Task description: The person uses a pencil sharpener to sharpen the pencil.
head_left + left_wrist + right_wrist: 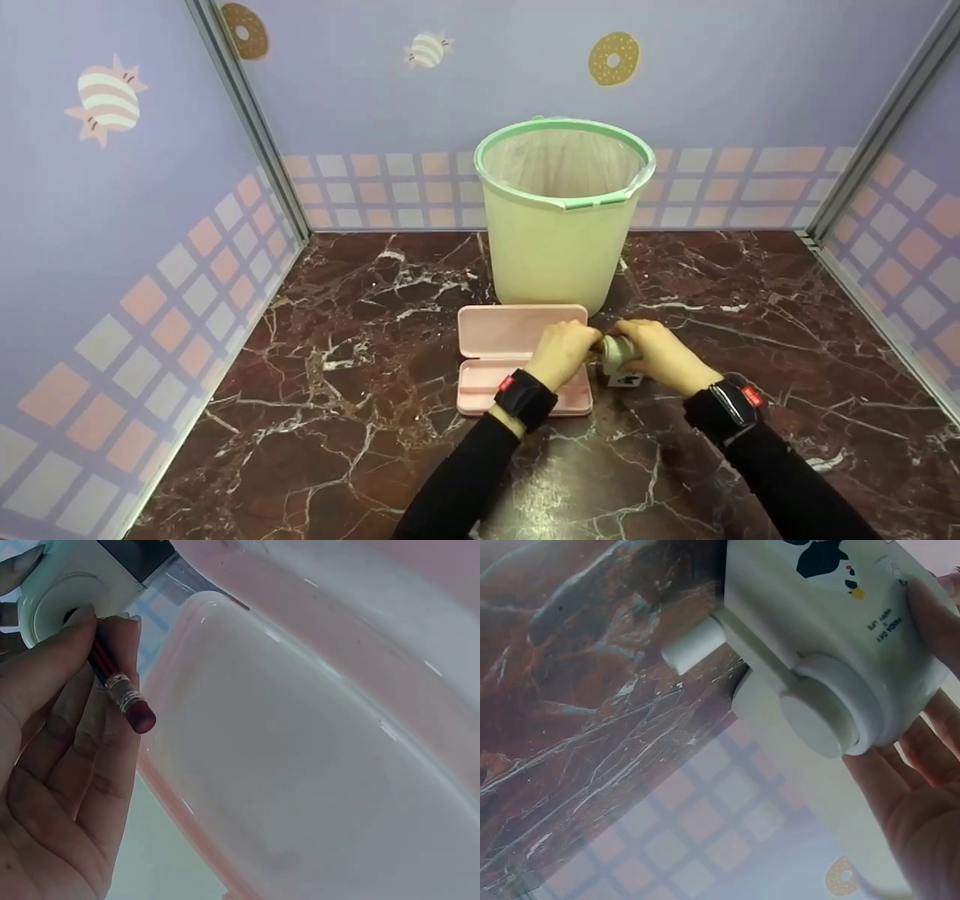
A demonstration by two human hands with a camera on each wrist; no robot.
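My left hand (566, 351) pinches a short dark red and black pencil (102, 666) near its eraser end (140, 717). The pencil's other end is hidden in the round hole of a pale crank pencil sharpener (795, 622). My right hand (666, 358) grips the sharpener's body from its right side, thumb on top and fingers beneath in the right wrist view. A crank arm (754, 649) with a white knob (694, 645) sticks out from the sharpener, free of my fingers. Just left of it lies an open pink pencil case (517, 330), partly covered by my left hand.
Behind the case stands a tall pale bin (559, 251) with a green rim and a clear liner. The dark red marble tabletop (337, 435) is walled in by patterned panels (375, 97) at the back and sides.
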